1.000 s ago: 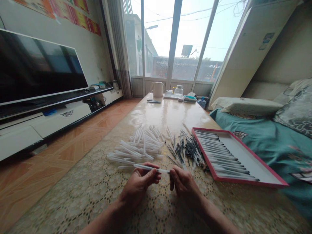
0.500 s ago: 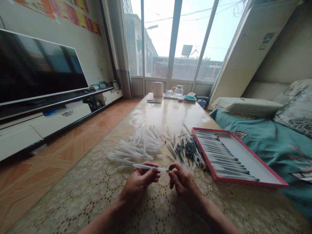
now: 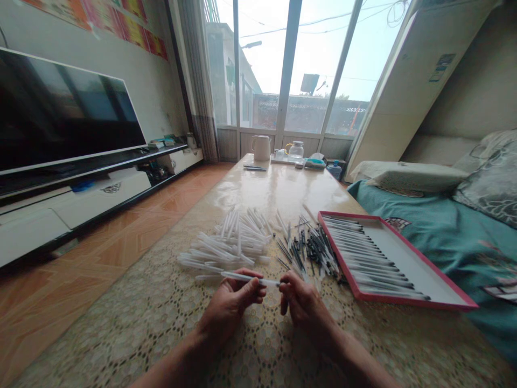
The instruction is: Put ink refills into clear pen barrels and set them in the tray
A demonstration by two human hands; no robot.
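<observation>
A translucent white pen [image 3: 269, 282] lies level between my two hands above the patterned tablecloth. My left hand [image 3: 232, 302] pinches its barrel between thumb and fingers. At the pen's dark right end, the fingertips of my right hand [image 3: 302, 299] are closed on it; they hide the tip. Just beyond my left hand is a loose heap of white pen barrels [image 3: 230, 240]. Past my right hand lie black pen caps and dark refills [image 3: 313, 248], jumbled together. To their right, a pink-rimmed box lid [image 3: 436, 272] holds a row of pens with dark ends [image 3: 371, 258].
At the table's far end stand a beige jug [image 3: 261, 148], a glass pitcher [image 3: 296, 152] and a teal packet [image 3: 314, 163]. A sofa with a green cover [image 3: 424, 221] borders the right side. A television [image 3: 68, 116] is at the left.
Very little differs. My right fingers have shifted slightly at the pen's dark end, which now shows less; both hands keep their place.
</observation>
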